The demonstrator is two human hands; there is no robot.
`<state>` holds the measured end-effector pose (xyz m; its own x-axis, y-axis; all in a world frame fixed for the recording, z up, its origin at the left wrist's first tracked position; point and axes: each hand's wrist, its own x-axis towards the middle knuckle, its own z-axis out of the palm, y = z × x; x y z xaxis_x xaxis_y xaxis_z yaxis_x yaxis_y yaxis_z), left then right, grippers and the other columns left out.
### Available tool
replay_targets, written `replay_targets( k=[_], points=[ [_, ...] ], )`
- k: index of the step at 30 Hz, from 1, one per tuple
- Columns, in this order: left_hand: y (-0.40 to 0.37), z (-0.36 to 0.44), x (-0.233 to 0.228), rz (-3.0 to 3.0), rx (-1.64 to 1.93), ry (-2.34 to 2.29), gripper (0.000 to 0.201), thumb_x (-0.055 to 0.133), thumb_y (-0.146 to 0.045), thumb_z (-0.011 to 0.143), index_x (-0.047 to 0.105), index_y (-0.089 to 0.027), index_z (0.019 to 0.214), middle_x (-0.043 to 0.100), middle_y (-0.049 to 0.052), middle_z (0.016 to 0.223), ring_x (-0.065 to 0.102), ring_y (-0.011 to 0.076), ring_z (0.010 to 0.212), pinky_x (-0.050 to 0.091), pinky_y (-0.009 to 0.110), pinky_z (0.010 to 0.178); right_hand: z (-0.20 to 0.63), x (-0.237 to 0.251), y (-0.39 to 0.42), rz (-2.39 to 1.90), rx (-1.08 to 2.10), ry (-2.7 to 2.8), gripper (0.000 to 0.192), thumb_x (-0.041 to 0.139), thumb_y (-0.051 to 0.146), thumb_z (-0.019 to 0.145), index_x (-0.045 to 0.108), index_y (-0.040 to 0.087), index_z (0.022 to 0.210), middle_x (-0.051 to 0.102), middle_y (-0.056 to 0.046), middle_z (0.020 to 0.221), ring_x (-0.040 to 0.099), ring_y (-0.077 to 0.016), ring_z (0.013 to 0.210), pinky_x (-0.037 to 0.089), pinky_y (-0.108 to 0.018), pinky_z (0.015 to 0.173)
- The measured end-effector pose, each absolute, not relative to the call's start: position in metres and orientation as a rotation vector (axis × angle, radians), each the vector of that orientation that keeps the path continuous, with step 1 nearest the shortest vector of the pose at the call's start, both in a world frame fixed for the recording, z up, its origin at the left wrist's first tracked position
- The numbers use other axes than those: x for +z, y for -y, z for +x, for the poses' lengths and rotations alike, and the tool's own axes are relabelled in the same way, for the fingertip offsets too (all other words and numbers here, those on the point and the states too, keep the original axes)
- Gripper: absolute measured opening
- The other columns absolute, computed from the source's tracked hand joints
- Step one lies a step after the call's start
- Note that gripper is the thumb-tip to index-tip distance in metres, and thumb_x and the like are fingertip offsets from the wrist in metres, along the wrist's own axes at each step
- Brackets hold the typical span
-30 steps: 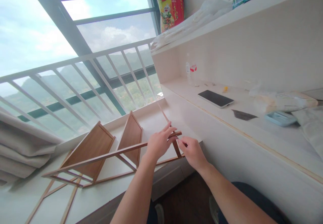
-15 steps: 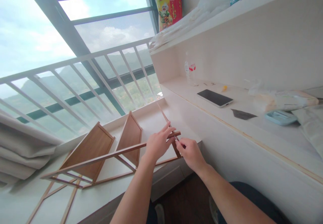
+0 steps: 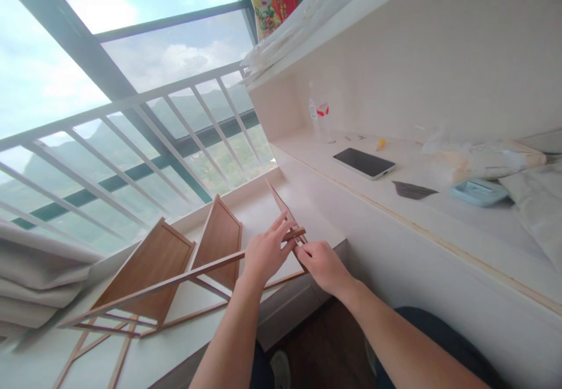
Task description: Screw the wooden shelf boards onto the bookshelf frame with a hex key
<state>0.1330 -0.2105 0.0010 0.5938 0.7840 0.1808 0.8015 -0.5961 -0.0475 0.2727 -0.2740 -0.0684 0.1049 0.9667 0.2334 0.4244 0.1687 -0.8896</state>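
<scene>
A thin wooden rack frame (image 3: 175, 281) with two brown shelf panels lies tipped on the white window ledge (image 3: 263, 207). My left hand (image 3: 264, 251) grips the end of its long top rail, fingers stretched over the corner joint. My right hand (image 3: 322, 265) is closed right beside that joint, pinching something small against the short cross piece; what it pinches is hidden by the fingers.
A white desk (image 3: 421, 213) runs along the right with a dark tablet (image 3: 363, 162), a light blue case (image 3: 478, 192), a dark scrap (image 3: 413, 189) and plastic bags. A water bottle (image 3: 313, 115) stands at its far end. White railing (image 3: 132, 137) fronts the window; folded curtain (image 3: 39, 283) at left.
The view has shifted, so everything sits a little lower and to the left. Both hands stay at the same frame corner, the right one closing in slightly.
</scene>
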Motion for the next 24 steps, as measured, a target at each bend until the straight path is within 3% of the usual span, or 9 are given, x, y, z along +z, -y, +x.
replay_targets(
  k=[17, 24],
  points=[
    [0.2152, 0.1386, 0.0051, -2.625, -0.182, 1.409, 0.036, 0.056, -0.04, 0.091, 0.058, -0.042, 0.127, 0.045, -0.002, 0.156, 0.072, 0.0237, 0.095, 0.056, 0.037, 0.079, 0.2689, -0.0658, 0.2757, -1.297, 0.691, 1.356, 0.046, 0.043, 0.039, 0.097, 0.043, 0.019, 0.056, 0.043, 0.003, 0.053, 0.039, -0.0111, 0.055, 0.021, -0.027, 0.054],
    [0.2181, 0.1392, 0.0062, -2.617, -0.182, 1.41, 0.036, 0.055, -0.04, 0.091, 0.058, -0.042, 0.127, 0.043, -0.003, 0.157, 0.072, 0.025, 0.096, 0.056, 0.038, 0.078, 0.2671, -0.064, 0.2797, -1.273, 0.692, 1.359, 0.043, 0.047, 0.04, 0.095, 0.037, 0.02, 0.058, 0.036, 0.005, 0.053, 0.035, -0.0102, 0.054, 0.021, -0.026, 0.054]
  ],
)
